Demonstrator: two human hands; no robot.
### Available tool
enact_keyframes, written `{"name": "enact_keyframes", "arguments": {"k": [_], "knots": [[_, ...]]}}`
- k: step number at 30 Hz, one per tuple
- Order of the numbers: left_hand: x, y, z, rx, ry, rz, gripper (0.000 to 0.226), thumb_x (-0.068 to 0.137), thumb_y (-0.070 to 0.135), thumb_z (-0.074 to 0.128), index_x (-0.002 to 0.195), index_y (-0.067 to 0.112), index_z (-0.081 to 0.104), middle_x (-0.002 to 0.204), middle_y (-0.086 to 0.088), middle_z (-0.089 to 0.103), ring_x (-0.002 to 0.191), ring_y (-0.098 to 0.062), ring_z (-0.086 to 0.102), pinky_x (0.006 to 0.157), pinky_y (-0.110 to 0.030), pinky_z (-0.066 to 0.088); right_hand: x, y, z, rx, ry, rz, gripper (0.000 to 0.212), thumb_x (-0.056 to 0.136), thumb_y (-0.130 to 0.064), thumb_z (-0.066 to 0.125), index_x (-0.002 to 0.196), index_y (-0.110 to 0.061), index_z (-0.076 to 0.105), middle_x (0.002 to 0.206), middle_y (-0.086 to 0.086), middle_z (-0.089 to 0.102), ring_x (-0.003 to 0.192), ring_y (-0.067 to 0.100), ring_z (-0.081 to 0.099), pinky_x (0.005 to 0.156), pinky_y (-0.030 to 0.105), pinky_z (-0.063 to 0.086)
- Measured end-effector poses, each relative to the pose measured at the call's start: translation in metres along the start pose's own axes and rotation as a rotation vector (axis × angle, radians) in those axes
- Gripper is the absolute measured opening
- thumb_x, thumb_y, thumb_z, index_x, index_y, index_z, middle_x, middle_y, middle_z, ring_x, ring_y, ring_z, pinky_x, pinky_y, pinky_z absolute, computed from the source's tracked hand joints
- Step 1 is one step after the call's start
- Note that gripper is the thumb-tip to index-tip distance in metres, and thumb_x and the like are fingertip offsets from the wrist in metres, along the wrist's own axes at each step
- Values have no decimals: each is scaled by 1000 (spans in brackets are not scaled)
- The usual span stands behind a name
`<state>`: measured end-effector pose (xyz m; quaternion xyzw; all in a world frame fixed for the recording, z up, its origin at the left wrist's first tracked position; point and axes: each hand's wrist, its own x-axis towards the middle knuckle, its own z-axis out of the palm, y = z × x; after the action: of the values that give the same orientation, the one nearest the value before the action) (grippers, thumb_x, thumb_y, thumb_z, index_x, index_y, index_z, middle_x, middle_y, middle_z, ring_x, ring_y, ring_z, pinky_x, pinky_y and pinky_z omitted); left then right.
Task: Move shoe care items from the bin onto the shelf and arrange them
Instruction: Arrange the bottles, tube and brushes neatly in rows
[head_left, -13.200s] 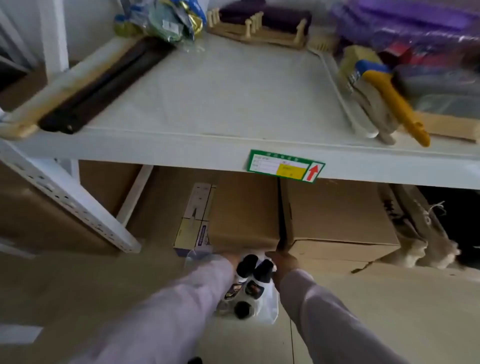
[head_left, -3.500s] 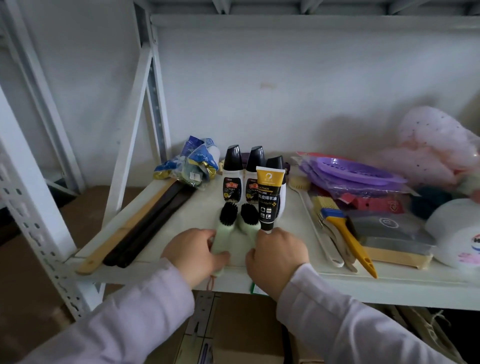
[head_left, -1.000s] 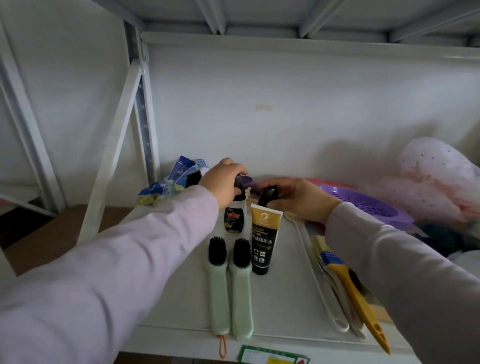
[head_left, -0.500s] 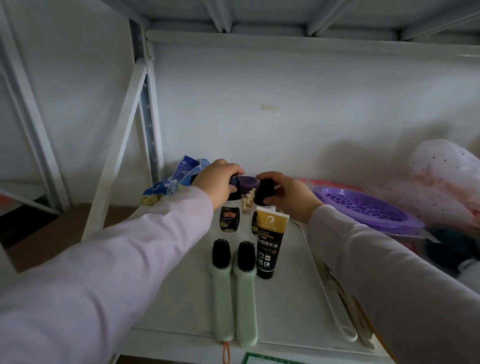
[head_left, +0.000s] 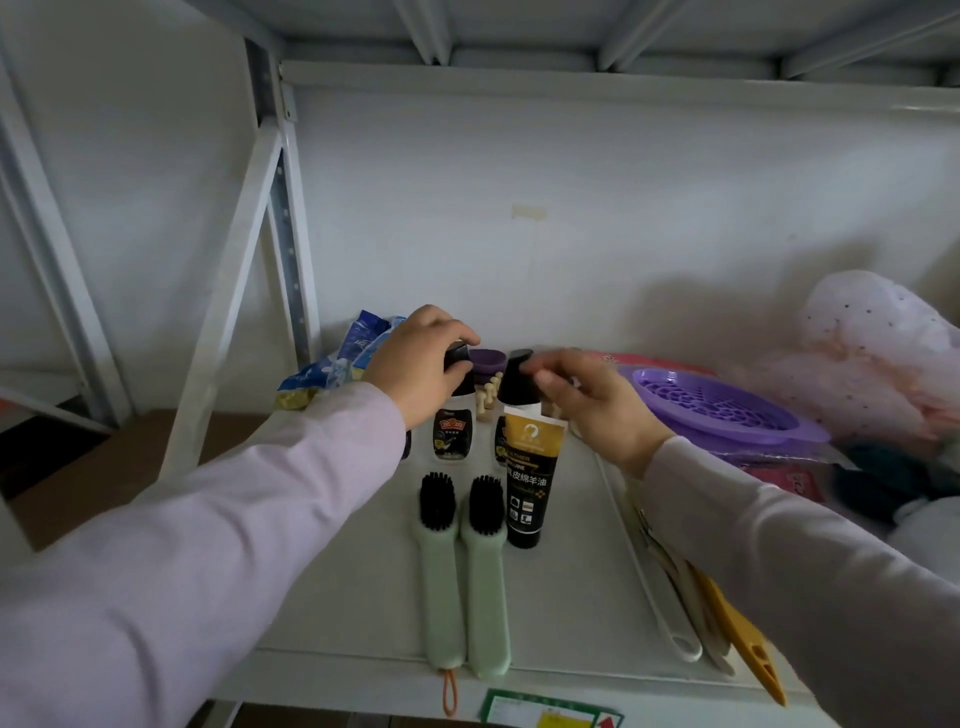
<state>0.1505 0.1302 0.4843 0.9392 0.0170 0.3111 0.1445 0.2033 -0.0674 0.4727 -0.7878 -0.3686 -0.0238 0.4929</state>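
Two white shoe polish bottles with black caps stand at the back of the white shelf (head_left: 571, 597). My left hand (head_left: 415, 364) grips the cap of the left bottle (head_left: 452, 439). My right hand (head_left: 592, 405) pinches the cap of the right bottle (head_left: 517, 382) with its fingertips, slightly blurred. A third dark bottle (head_left: 405, 444) is mostly hidden by my left sleeve. A black and gold tube (head_left: 527, 488) stands upright in front of the right bottle. Two green shoe brushes (head_left: 441, 566) (head_left: 487, 577) lie side by side, black bristles pointing back.
A purple strainer (head_left: 717, 405) and a pink dotted bundle (head_left: 872, 343) fill the right side. A yellow-handled brush (head_left: 737, 634) and a white long-handled tool (head_left: 660, 597) lie along my right sleeve. Blue packets (head_left: 353, 353) sit back left by the upright post (head_left: 291, 218).
The shoe care items came up from the bag on the floor onto the shelf. In the last second both hands stayed on the two bottle caps; my right hand slid slightly right, uncovering its cap.
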Motion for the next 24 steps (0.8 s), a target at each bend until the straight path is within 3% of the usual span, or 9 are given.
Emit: {"name": "enact_keyframes", "arguments": {"k": [2,5,8,13,16,19,24], "knots": [[-6,7,-2,-70,8,32,22,92,21,57,112,20,65,118,-2,57,104,-17,58,89,-25,45,-20,-7,-2,125,-127,-16,24,87,-39,49,102,-28,64,100,-8,66,97,7,61,91,26,49],[-16,18,-1,-164,-40,56,19,93,20,54,108,21,66,111,-1,61,94,-14,61,87,-32,53,-40,-5,3,-48,-229,19,37,75,-33,72,107,-30,55,98,-11,65,86,7,62,83,24,53],[-25,25,2,-178,-80,53,19,93,19,53,107,22,66,109,1,61,91,-12,62,85,-29,53,-47,11,15,-283,-215,110,49,72,-22,77,114,-28,54,101,-5,69,88,10,66,86,33,56],[-46,26,4,-201,-186,31,21,92,13,54,108,19,66,110,0,65,95,-13,63,88,-28,52,-44,24,12,-314,-114,172,38,80,-13,67,117,-19,56,109,2,69,93,17,64,90,33,51],[-62,21,3,-221,-238,7,22,92,10,54,109,18,66,111,0,65,95,-13,63,85,-23,50,-35,29,-2,-318,-13,241,35,82,-12,64,116,-16,55,113,6,68,97,22,64,93,41,51],[-76,11,3,-211,-281,-3,22,91,9,55,108,17,66,109,0,66,93,-11,63,82,-18,49,-31,34,-6,-398,-30,299,37,85,-11,62,120,-14,52,118,8,65,107,25,62,95,38,50],[-92,-2,2,-201,-330,-48,25,87,6,58,107,19,67,102,6,63,91,-10,63,83,-23,54,-28,38,-3,-412,-35,370,36,87,-12,59,122,-12,51,122,9,63,111,25,60,97,39,49]]}}
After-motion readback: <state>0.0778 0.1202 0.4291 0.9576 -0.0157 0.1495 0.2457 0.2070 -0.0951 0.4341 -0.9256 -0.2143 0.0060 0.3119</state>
